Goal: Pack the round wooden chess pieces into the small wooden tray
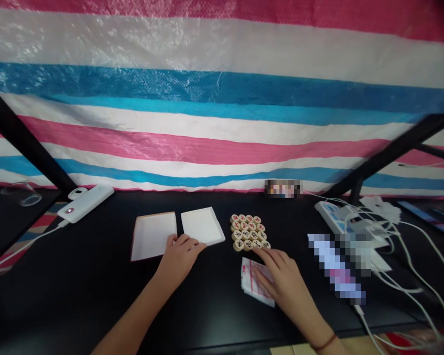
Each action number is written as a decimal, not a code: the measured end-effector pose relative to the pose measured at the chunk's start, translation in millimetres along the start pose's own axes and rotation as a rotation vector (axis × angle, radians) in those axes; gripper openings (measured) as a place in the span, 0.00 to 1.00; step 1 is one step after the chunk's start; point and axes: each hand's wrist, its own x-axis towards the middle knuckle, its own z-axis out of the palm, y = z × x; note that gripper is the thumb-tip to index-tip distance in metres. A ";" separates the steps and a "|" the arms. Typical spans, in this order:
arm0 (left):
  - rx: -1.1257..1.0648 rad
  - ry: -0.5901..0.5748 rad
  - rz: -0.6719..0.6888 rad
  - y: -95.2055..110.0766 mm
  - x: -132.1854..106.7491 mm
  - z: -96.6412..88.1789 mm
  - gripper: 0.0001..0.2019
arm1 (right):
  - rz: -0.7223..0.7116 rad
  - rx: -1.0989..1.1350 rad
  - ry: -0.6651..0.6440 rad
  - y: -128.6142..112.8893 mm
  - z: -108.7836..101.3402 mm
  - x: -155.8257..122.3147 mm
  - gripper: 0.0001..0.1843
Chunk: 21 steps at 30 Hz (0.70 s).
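Two flat white box halves lie side by side on the black table (96,276), one on the left (153,235) and one on the right (202,226). My left hand (179,256) rests at their near edges, fingers curled onto the gap between them. A tight cluster of round wooden chess pieces (250,231) with red and black characters sits to the right. My right hand (284,283) lies flat on a folded paper sheet (252,285), its fingertips reaching the nearest pieces.
A white power bank (85,203) with a cable lies at the back left, near a clear glass (21,193). A power strip (336,214) and tangled white cables (410,266) fill the right side. A striped tarp (222,98) hangs behind.
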 end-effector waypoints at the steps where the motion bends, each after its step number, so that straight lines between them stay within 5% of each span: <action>1: 0.003 0.005 -0.009 0.1 -0.8 1.8 0.17 | -0.002 -0.067 0.103 -2.0 5.9 -9.6 0.17; 6: 0.016 0.004 -0.039 -4.5 -3.9 7.0 0.18 | -0.052 -0.153 0.107 -11.4 27.4 -38.3 0.19; 15: 0.075 0.029 -0.049 -3.0 -0.8 5.4 0.15 | -0.069 -0.092 0.124 6.1 25.9 -31.8 0.17; 19: 0.134 0.120 -0.214 0.7 -2.9 2.2 0.14 | -0.090 0.018 0.259 -24.9 29.8 -23.1 0.14; 21: 0.189 0.143 -0.360 1.9 -5.3 2.5 0.21 | -0.089 0.060 0.219 -52.1 38.7 -8.1 0.15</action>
